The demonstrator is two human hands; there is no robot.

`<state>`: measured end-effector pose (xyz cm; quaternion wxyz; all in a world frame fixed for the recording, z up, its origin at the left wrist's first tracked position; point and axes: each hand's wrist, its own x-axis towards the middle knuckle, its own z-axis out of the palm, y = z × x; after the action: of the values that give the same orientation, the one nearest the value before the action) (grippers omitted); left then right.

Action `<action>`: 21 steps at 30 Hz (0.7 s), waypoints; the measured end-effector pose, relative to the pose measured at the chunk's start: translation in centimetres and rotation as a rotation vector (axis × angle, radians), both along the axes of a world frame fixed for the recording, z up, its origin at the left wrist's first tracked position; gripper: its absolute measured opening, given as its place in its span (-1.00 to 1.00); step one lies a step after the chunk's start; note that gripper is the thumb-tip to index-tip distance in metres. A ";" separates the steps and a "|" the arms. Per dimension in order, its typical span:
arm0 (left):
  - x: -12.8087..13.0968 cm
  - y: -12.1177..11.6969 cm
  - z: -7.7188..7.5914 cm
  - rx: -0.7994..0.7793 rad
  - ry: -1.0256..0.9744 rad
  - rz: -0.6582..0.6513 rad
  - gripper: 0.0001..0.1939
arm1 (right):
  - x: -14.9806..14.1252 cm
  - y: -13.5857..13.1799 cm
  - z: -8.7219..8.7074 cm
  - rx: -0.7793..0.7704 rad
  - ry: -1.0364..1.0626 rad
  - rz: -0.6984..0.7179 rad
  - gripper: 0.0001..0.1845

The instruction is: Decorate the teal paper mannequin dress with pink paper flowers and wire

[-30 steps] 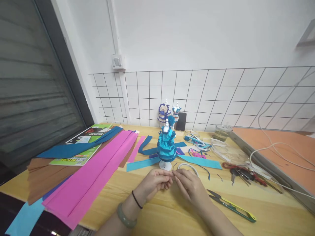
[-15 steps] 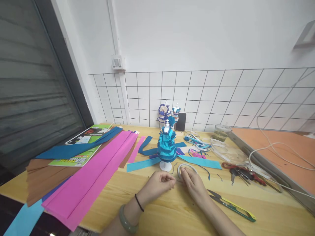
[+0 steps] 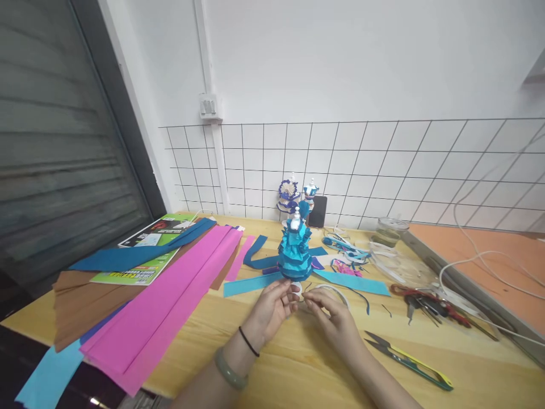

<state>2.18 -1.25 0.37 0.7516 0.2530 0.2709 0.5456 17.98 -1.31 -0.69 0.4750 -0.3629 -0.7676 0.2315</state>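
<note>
A small figure (image 3: 294, 255) in a tiered, ruffled turquoise paper dress stands upright on a white base in the middle of the table. Just in front of that base is my left hand (image 3: 275, 309), palm partly turned up and fingers curled in; it overlaps the base, and I cannot tell whether it touches. Close on its right, my right hand (image 3: 334, 318) has its thumb and fingertips pinched together. Anything between the fingers of either hand is too small to make out. Behind my right hand lies a roll of tape (image 3: 344, 295), partly covered.
Yellow-green thread snips (image 3: 411, 360) lie at the right. Long pink (image 3: 170, 301), brown and blue paper strips and a magazine (image 3: 142, 278) spread over the left. Two more decorated figures and a phone (image 3: 317, 212) stand by the wall. Keys (image 3: 426, 304), paper scraps and a glass jar (image 3: 389, 232) are on the right.
My right hand has come off the tape roll and moved left to meet my left hand. My left hand has turned its palm upward near the figure's base. The view has shifted slightly.
</note>
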 end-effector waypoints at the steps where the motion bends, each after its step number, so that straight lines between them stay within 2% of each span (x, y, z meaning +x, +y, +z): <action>1: 0.0 0.1 -0.1 -0.010 -0.024 -0.002 -0.84 | 0.0 0.1 -0.2 -0.001 0.030 -0.006 -0.83; 6: 0.1 0.5 -0.2 0.016 -0.077 -0.034 -0.86 | -0.1 0.4 -0.9 -0.166 0.183 -0.096 -0.85; 12: 0.0 0.5 -0.1 0.009 -0.084 -0.045 -0.89 | -0.6 -0.2 -0.3 -0.290 0.222 -0.113 -0.75; 21: -0.3 0.5 0.0 -0.012 -0.091 -0.054 -0.90 | -0.9 -0.1 -0.2 -0.241 0.277 -0.157 -0.74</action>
<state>1.91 -0.79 0.37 0.7791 0.2308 0.2328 0.5344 17.10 -1.45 -0.88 0.5456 -0.4404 -0.6311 0.3317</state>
